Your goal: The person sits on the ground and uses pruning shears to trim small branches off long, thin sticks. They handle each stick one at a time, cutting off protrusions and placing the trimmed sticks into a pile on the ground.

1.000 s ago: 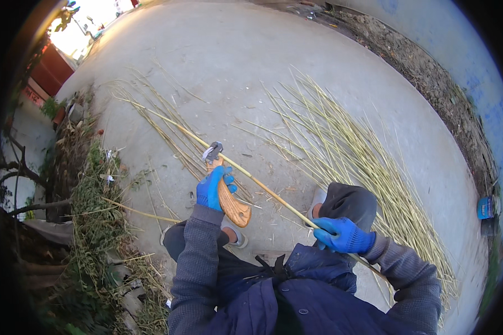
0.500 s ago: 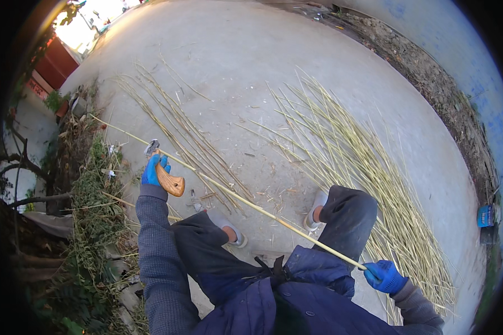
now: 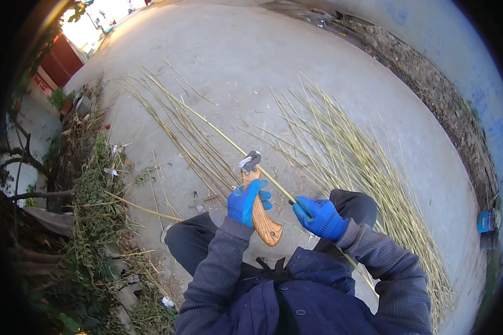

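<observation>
My left hand, in a blue glove, is closed round the wooden-handled pruning shears. Their metal head sits against a long, thin, pale-green stalk; whether the blades bite into it cannot be made out. The stalk slants from the far left down toward my right hip. My right hand, also blue-gloved, grips it a little beyond the shears, with a small dark tip showing by the fingers. Both hands are in front of my body, between my bent knees.
A large heap of stalks lies on the concrete at the right. Several darker stalks lie at the left. Leafy cuttings line the left edge, beside branches. A blue can stands by the right wall.
My left hand has brought the shears along the stalk, rightward and nearer. My right hand has moved left and up, so the hands are now close together. The stalk's far end has swung right.
</observation>
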`<act>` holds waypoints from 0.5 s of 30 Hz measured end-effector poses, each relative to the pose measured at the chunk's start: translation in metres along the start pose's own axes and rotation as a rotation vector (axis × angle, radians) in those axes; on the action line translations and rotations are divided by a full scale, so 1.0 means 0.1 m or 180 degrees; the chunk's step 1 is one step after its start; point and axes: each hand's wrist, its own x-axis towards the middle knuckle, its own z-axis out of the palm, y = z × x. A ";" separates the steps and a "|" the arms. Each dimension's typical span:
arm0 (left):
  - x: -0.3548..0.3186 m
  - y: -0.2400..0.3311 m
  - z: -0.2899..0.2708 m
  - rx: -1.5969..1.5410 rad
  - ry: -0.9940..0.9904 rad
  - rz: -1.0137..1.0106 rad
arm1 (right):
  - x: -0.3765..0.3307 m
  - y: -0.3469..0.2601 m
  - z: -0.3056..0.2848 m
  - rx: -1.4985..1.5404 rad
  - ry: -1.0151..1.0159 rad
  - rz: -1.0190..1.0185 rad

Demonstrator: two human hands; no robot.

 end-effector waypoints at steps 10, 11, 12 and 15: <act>0.95 1.13 -2.14 0.0339 0.0745 0.0720 | -1.87 0.03 -0.63 0.0146 -0.0375 0.0187; 1.00 1.26 -2.41 0.0293 0.0901 0.0877 | -2.06 0.05 -0.69 -0.0264 -0.0221 0.0019; 1.05 1.41 -2.70 0.0162 0.1183 0.0935 | -2.24 0.08 -0.73 -0.0673 -0.0149 -0.0044; 1.05 1.84 -3.46 0.0171 0.1389 0.1123 | -2.73 0.20 -0.77 -0.1186 -0.0189 0.0268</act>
